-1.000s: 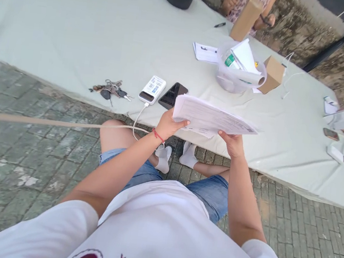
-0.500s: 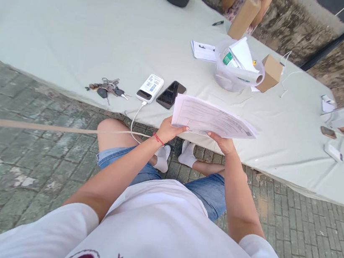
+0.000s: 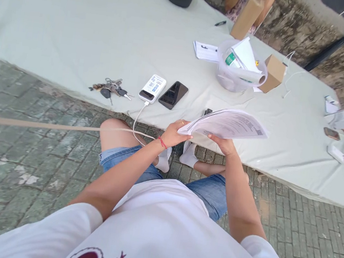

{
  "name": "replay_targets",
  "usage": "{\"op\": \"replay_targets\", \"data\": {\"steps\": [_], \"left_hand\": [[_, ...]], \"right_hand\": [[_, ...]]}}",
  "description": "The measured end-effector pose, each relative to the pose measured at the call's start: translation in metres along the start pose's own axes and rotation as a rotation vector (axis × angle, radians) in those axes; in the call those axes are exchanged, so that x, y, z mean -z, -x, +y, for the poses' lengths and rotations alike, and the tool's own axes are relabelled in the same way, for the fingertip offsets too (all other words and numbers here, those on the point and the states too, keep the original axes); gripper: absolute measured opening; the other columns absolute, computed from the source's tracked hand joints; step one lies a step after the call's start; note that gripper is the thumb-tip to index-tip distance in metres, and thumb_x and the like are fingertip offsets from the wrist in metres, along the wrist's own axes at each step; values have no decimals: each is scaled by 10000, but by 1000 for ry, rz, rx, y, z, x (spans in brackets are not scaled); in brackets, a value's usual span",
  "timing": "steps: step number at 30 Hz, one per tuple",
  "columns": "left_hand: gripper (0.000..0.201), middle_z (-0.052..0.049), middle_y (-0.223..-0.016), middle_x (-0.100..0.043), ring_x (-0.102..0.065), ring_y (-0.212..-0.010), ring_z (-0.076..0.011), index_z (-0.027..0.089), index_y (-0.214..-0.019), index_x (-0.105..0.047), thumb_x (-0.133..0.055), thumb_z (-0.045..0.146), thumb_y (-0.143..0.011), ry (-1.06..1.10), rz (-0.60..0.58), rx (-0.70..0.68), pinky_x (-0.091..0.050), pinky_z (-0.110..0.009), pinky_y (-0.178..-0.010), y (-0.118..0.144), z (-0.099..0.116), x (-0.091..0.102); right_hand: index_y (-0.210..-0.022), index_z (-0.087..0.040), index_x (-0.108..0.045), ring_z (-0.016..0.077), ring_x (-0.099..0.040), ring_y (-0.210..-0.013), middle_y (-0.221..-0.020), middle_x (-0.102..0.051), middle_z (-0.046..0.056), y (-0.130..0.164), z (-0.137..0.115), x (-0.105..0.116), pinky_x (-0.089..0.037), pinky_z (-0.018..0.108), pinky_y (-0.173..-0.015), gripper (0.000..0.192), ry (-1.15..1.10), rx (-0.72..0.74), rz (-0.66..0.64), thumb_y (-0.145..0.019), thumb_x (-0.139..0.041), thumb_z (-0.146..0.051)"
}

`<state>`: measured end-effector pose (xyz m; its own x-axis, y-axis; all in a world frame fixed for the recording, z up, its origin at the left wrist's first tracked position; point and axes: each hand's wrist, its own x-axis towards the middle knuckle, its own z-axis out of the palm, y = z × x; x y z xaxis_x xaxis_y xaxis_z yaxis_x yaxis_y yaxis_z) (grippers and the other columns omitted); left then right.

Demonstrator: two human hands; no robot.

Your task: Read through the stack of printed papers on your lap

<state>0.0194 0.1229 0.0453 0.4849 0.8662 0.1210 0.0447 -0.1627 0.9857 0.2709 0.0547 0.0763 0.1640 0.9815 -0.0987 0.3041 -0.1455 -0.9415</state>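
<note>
Both grips clamped on stack of papers (image 3: 228, 125): left hand (image 3: 176, 133) at near corner, right hand (image 3: 225, 144) beneath (above tabletop (image 3: 77, 27) edge).

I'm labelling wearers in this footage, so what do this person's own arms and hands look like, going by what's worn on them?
Both arms are bare below short white T-shirt sleeves. The left hand has a thin red string bracelet at the wrist. The right hand and its wrist carry nothing visible: no watch, gloves or rings that I can make out.
</note>
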Motion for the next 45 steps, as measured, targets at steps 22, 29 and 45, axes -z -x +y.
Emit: {"op": "replay_targets", "data": {"steps": [22,29,45], "left_hand": [[533,-114,-1184,-760,-671,-1176,-304,201,-1048,-692,-647,691,-843,552,217,515,-499,-475,-1054,62,-17,-68],[384,-81,-1072,-745,-660,-1083,-262,225,-984,-610,-511,596,-965,172,403,375,-484,-411,-998,52,-15,-68],[524,-107,-1088,-760,-683,-1076,-268,197,-1008,-679,-474,677,-959,190,333,300,-487,-400,-1016,49,-10,-66]], "right_hand": [[-1089,-242,-738,297,-701,-1051,-1091,-778,76,129,18,19,-554,447,-961,488,244,-165,258,-959,-500,-649],[-1167,-264,-728,323,-663,-1181,-1154,-761,76,147,30,5,-543,471,-1023,516,154,-197,234,-942,-506,-673],[-1225,-259,-669,305,-638,-1219,-1256,-724,98,142,26,4,-515,429,-1035,517,201,-183,286,-966,-463,-656]]}}
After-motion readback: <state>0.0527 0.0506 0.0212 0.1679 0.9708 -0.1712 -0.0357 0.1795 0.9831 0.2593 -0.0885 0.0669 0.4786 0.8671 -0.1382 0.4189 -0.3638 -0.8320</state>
